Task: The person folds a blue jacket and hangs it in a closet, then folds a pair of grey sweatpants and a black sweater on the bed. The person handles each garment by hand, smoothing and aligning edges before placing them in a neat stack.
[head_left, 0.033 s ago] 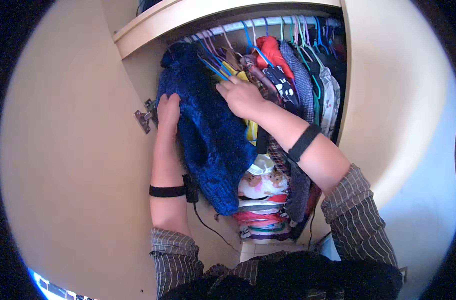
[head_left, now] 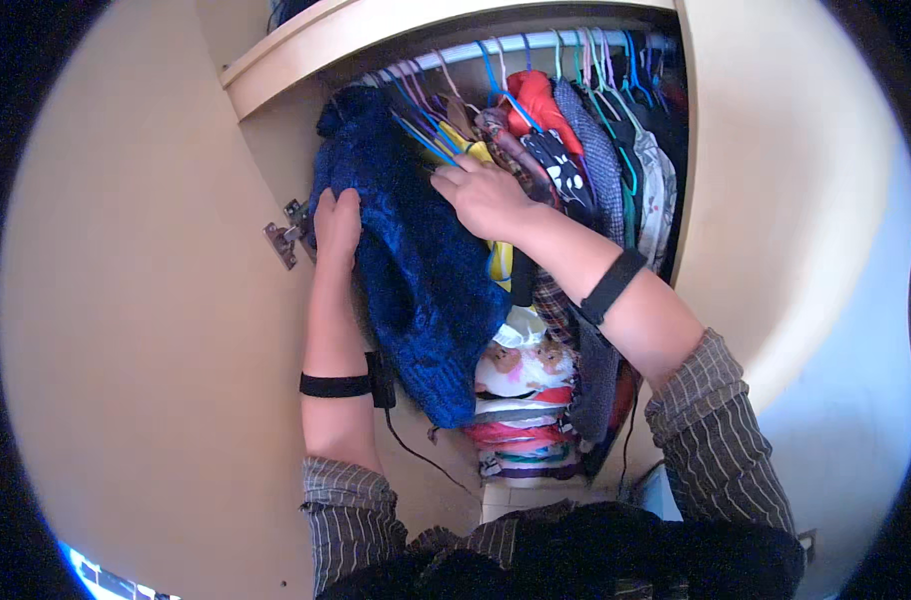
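Observation:
A fuzzy dark blue coat point(head_left: 426, 270) hangs at the left end of the wardrobe rail. My left hand point(head_left: 338, 220) is closed on its left side, with a fold of the fabric in the fingers. At the coat's right edge is my right hand point(head_left: 484, 200), its fingers bent around the ends of blue hangers point(head_left: 431, 138). Its fingertips are partly hidden, so what it grips cannot be made out. Just behind that hand hangs a yellow garment point(head_left: 501, 262), mostly covered by the coat and my wrist.
More clothes hang to the right, among them a red garment point(head_left: 536, 100) and a grey checked one point(head_left: 593, 150). Folded clothes point(head_left: 521, 435) are stacked below. The open door point(head_left: 156, 300) with its metal hinge point(head_left: 284, 245) stands at the left, and a pale panel point(head_left: 766, 200) at the right.
The view has shifted very slightly. Both hands and the blue coat keep their places.

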`<state>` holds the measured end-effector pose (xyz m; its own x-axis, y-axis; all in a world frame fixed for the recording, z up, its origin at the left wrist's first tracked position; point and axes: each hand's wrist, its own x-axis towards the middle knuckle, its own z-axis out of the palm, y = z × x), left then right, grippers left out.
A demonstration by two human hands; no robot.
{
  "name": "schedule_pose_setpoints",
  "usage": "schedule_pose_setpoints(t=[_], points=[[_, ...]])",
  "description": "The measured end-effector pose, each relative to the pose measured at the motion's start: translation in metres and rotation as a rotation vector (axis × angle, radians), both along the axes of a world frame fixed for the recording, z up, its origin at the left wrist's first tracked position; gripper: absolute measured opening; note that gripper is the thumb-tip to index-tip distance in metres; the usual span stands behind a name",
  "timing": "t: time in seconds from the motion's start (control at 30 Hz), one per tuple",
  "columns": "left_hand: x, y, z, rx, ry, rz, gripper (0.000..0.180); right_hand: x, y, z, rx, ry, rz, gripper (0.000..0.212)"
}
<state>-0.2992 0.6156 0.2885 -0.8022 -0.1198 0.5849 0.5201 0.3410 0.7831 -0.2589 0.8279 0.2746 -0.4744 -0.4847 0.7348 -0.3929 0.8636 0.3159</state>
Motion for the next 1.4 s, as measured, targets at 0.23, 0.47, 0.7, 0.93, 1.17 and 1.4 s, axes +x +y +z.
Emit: schedule_pose_setpoints(t=[0.23, 0.47, 0.7, 0.93, 1.17, 1.4], points=[[-0.039, 0.004, 0.043, 0.444, 0.094, -0.319, 0.03, 0.032, 0.021, -0.015, 0.111, -0.002, 0.121, 0.032], [-0.032, 0.007, -0.008, 0.119, 0.054, -0.196, 0.035, 0.065, 0.025, -0.039, 0.045, -0.065, 0.203, 0.03], [-0.006, 0.007, -0.042, 0.392, 0.033, -0.164, 0.06, 0.086, 0.029, -0.086, -0.03, -0.263, 0.353, 0.022], [-0.011, 0.001, -0.023, 0.244, 0.0, -0.249, 0.063, 0.094, 0.008, -0.141, 0.085, -0.54, 0.273, 0.017], [-0.034, 0.002, -0.038, -0.08, -0.057, 0.041, 0.046, 0.114, 0.019, -0.145, 0.139, -0.705, 0.116, 0.016], [-0.001, 0.049, -0.013, 0.035, -0.181, -0.524, 0.033, 0.145, 0.043, -0.139, 0.06, -0.711, 0.062, 0.014]])
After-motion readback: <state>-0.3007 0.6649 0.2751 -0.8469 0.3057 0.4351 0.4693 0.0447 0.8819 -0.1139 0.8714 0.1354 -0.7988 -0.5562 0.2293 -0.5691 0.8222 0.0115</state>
